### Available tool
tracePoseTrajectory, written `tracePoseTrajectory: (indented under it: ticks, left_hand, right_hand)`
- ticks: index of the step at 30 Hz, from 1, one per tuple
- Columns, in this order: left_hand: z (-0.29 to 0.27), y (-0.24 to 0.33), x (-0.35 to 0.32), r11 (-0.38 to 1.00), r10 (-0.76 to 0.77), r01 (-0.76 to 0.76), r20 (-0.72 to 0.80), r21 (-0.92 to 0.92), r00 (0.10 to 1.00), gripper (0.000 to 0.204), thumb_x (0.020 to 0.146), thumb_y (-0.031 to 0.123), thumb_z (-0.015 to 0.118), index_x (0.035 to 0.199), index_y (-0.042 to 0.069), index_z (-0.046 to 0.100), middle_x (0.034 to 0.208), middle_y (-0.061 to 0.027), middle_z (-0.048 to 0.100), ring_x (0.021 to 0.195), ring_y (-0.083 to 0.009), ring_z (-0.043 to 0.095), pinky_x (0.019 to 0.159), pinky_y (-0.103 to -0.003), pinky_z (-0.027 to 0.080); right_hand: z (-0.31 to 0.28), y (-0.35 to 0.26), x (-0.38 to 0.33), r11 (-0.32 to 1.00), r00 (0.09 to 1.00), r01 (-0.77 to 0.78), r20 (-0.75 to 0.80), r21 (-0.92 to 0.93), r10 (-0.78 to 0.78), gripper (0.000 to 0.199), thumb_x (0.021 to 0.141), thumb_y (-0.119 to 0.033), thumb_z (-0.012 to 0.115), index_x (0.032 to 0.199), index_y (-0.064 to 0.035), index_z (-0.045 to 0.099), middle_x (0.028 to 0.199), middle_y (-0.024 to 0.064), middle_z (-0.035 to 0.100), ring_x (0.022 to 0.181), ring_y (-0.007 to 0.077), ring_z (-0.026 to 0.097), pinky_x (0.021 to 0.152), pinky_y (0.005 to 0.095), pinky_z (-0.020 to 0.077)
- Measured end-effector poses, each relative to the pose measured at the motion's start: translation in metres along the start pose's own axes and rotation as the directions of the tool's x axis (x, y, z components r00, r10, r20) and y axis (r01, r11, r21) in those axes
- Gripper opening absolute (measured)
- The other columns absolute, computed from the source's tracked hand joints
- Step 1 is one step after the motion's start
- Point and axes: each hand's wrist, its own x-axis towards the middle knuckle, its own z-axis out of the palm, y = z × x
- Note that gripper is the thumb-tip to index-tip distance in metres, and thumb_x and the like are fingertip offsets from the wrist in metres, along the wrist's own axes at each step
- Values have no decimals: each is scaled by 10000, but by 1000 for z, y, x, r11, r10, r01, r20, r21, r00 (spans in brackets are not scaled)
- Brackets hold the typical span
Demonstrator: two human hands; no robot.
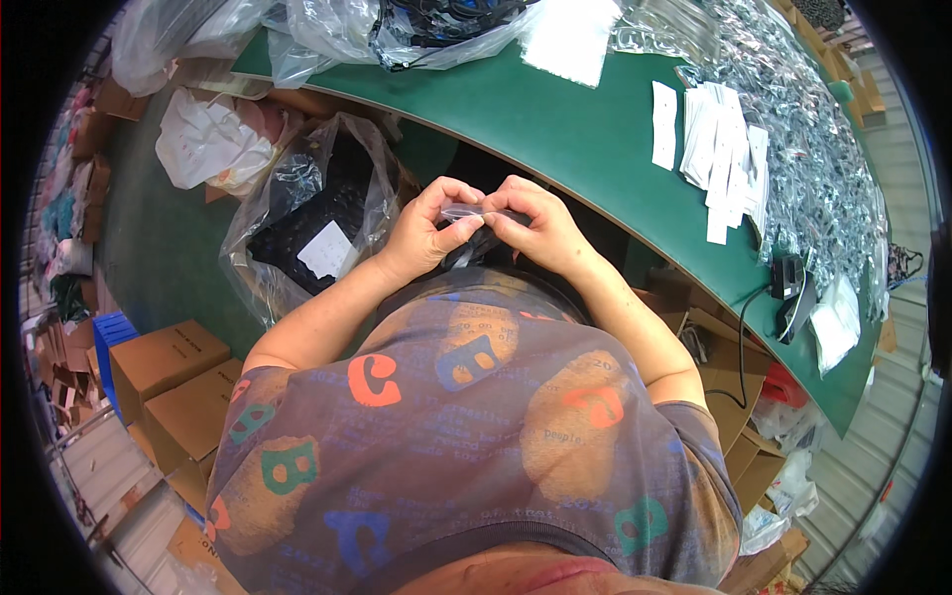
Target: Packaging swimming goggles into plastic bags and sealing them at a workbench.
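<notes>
Closest is the person's shirt [466, 426]. Beyond it, the left hand [428, 228] and right hand [540, 224] pinch a small clear bag [460, 211] between them; what's inside is too small to tell. Left of them, a big clear bag [369, 157] holds black stuff [282, 241] and white paper [325, 250]. On the green surface [595, 139], another bag [332, 25] holds dark things [461, 18].

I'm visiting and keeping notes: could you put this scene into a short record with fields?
Left hand: pinching a small clear plastic piece
Right hand: fingertips at that piece; exact hold unclear
Table: green, beyond the hands
On table: white paper strips, heap of shiny clear plastic
Left of hands: large clear bag holding dark items
Lower left: cardboard boxes
</notes>
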Motion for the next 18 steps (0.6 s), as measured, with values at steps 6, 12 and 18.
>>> tracePoseTrajectory:
  ticks: [6, 12, 18]
  left_hand:
    - [-3, 5, -3, 995, -40, 43, 38, -90, 998, 193, 985, 146, 695, 1111, 48, 588, 1174, -68, 644, 1075, -124, 608, 962, -305, 497]
    - [-18, 51, -3, 954, 31, -65, 118, 293, 993, 83, 936, 92, 726, 962, 34, 672, 1135, -98, 689, 1016, -190, 665, 891, -320, 532]
    - [-28, 89, 3, 847, 90, -219, 276, 485, 957, 87, 890, 79, 747, 941, 40, 690, 979, -85, 689, 928, -252, 667, 811, -356, 532]
  right_hand:
    - [0, 6, -3, 998, 998, 50, -24, 37, -49, 114, 932, -100, 692, 1014, -21, 693, 940, 42, 589, 776, 112, 624, 546, 231, 553]
    - [-10, -19, -5, 971, 978, 202, 68, -125, -195, 82, 939, -74, 679, 1014, -43, 693, 888, 56, 592, 787, 185, 628, 632, 308, 537]
    - [-24, -47, -4, 883, 939, 334, 201, -329, -280, 131, 901, -87, 709, 1026, -51, 691, 869, 76, 604, 812, 275, 598, 744, 395, 478]
